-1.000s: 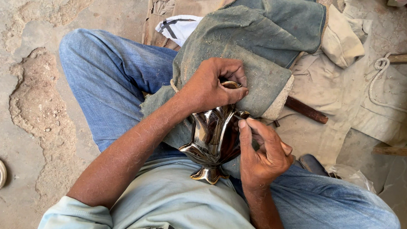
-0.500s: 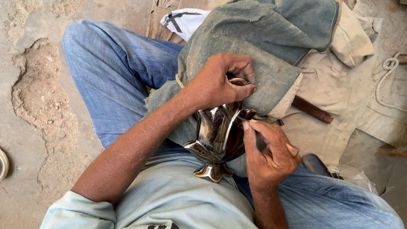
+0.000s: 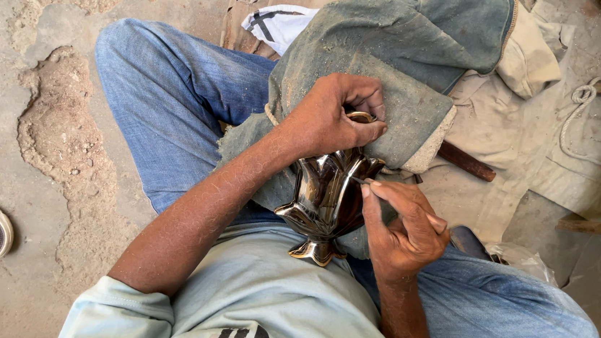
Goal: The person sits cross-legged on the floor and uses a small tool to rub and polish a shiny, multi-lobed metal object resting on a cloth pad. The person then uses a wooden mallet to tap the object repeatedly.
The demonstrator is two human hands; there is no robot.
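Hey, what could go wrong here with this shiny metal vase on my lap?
The slim tool in the right hand meets the polished dark metal vase close to the fingertips; a slip might scratch it or nick a finger. The left hand grips only the rim, and the vase rests on the dusty grey-green cloth, so it might twist.

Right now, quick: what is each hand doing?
Left hand: closed on the upper rim of the shiny metal vessel.
Right hand: closed on a thin tool, tip at the vessel.

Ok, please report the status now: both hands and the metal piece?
Left hand grips vase rim. Right hand presses thin tool on shiny metal vase. Nothing in the way.
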